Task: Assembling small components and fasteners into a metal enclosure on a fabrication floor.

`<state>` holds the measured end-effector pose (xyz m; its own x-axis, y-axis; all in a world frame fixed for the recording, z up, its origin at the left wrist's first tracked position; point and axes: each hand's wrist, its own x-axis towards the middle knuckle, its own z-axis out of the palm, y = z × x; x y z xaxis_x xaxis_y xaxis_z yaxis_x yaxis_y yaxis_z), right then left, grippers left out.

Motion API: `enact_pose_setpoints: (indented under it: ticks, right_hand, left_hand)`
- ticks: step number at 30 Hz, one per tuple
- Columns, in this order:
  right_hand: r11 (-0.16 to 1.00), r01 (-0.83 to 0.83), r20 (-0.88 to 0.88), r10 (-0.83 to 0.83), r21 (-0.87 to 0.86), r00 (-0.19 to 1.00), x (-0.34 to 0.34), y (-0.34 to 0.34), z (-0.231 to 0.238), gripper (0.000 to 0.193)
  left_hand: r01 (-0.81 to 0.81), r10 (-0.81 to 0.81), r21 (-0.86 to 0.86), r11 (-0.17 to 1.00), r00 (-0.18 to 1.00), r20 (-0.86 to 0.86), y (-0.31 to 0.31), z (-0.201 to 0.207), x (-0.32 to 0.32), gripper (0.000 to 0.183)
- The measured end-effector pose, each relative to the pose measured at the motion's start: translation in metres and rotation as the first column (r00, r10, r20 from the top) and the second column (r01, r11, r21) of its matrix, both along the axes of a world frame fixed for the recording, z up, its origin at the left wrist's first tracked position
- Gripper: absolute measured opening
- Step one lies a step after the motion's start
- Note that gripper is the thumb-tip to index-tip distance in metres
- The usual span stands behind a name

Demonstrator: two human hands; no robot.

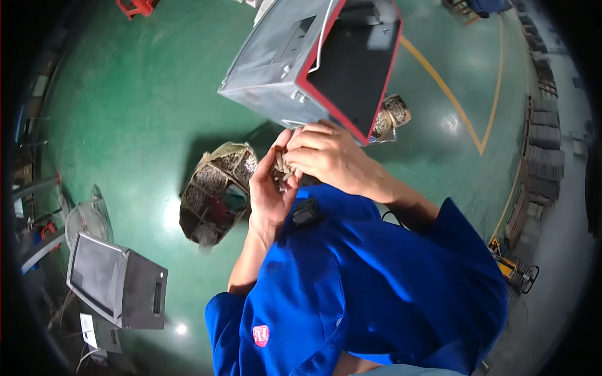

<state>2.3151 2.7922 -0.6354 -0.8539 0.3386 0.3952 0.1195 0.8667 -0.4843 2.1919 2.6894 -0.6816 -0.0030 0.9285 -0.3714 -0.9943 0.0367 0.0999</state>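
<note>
Beside red-edged metal cabinet | left hand cups small parts, likely against spills | right hand: grip hidden, I can't tell

A glossy green floor spreads across the room, with bright spots of light reflected in it. To the far right, yellow lines painted on it meet at a sharp corner. A red plastic stool stands at the far left. Along the right side run stacks of flat grey pieces, with yellow equipment nearer. On the near left stand a round fan and a grey cabinet with a dark panel. The outer edges fall into shadow.
</note>
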Motion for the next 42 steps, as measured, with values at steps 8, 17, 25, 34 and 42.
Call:
enact_pose_setpoints:
  ticks: [8,17,25,34,42]
  right_hand:
    - [0.65,-0.089,-0.335,-0.265,-0.755,0.904,0.057,0.128,0.049,0.013]
    - [0.754,0.368,-0.202,-0.544,-0.544,0.815,0.078,0.517,-0.009,0.002]
    - [0.833,0.434,0.343,-0.319,-0.343,0.883,-0.013,0.545,-0.014,0.009]
    - [0.697,0.642,0.556,-0.41,-0.321,0.723,-0.055,0.51,0.037,0.01]
    - [0.939,0.334,0.628,-0.208,-0.088,0.75,-0.048,0.523,-0.008,0.012]
  left_hand:
    - [0.293,-0.316,-0.187,0.937,0.943,-0.105,0.034,-0.017,0.041,0.022]
    - [0.206,-0.234,-0.197,0.958,0.964,-0.13,0.043,-0.019,0.06,0.04]
    - [-0.106,0.033,-0.274,0.956,0.966,-0.258,0.033,-0.028,0.085,0.039]
    - [-0.364,0.281,-0.27,0.891,0.911,-0.302,0.039,-0.046,0.096,0.036]
    - [-0.454,0.402,-0.418,0.787,0.891,-0.21,0.037,-0.092,0.09,0.02]
